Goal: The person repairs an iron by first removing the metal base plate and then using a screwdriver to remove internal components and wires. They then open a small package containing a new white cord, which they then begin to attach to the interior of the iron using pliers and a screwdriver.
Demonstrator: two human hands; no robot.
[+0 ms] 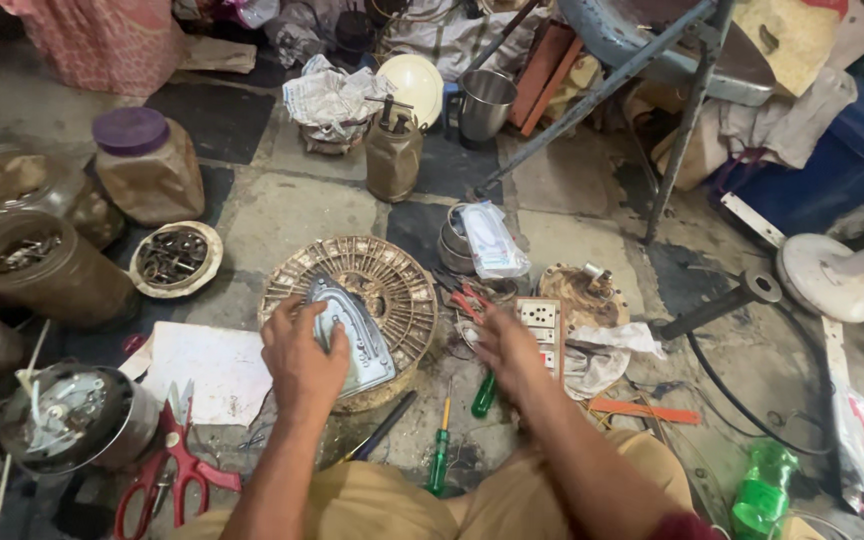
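My left hand [300,357] rests on a grey metal iron soleplate [357,335], holding it down on a round ribbed metal disc [392,285] on the floor. My right hand [507,345] reaches forward with fingers spread, over red-handled pliers [467,302] and beside a white switch-and-socket board [542,325]; it holds nothing that I can see. Two green-handled screwdrivers lie near my knees: one [439,455] and another [483,395] just under my right wrist.
Red scissors [172,470] and a white sheet [207,370] lie at the left. Jars [147,165], tins of small parts [174,258], a metal mug [484,103] and an oil can [392,155] stand behind. A stool's legs [672,150], a white fan base [827,278] and a black cable [742,400] fill the right.
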